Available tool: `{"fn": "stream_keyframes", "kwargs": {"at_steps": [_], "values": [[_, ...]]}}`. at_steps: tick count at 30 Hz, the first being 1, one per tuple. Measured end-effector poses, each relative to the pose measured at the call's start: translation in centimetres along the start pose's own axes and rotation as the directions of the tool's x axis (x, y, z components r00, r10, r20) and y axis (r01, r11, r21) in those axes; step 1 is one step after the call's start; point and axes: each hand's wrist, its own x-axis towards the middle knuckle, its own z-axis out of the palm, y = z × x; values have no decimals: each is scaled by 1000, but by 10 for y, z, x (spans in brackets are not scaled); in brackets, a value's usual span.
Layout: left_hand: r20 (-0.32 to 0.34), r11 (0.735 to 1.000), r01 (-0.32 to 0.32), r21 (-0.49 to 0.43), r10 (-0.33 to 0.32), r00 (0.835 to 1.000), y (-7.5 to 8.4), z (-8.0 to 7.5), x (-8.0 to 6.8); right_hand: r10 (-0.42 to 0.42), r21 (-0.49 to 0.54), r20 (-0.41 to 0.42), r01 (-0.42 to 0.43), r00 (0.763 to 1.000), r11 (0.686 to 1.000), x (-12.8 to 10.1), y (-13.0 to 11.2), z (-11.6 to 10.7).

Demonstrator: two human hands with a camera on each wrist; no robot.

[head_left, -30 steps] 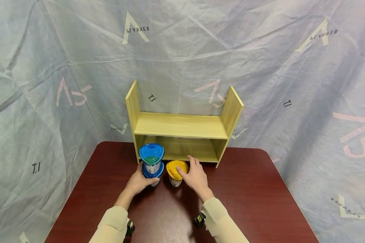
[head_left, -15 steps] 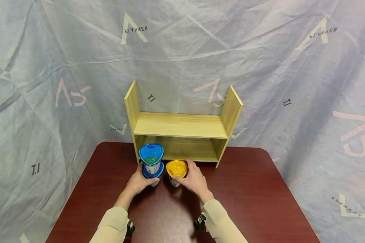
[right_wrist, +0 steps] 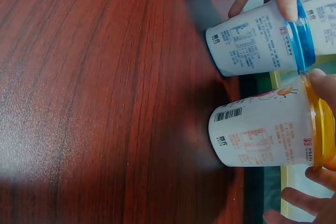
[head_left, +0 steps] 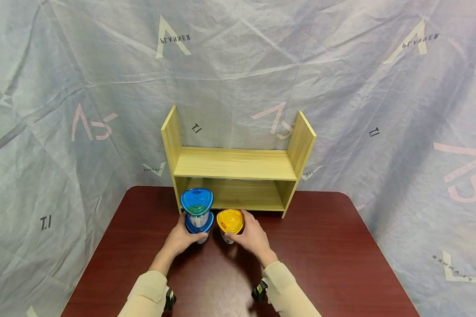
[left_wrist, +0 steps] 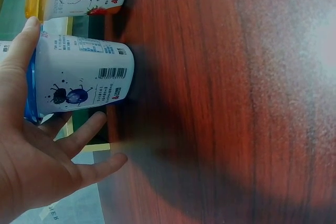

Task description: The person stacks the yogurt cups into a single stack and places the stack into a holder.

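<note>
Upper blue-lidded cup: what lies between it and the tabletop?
The lower blue-lidded cup, gripped by the left hand; the right wrist view shows it.

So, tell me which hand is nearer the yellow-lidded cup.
Right: the right hand grips the yellow-lidded cup from its right; the left hand is to its left, holding the lower blue-lidded cup.

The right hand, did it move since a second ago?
Yes, a little. In the head view, the right hand shifted slightly left and away from the wooden shelf; its thumb went from over the yellow lid to its near edge.
</note>
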Motion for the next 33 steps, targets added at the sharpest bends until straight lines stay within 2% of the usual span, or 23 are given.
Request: {"fn": "stream_keyframes", "kwargs": {"at_steps": [14,33], "values": [[-7,1000,6,-3,-6,1000,-1,1,-2,47,114,-18,-45,999,992,1,-2,3],[-12,1000,-2,6,2,1000,-2,0,0,61,80,-29,-59,998,995,3,-2,-4]]}}
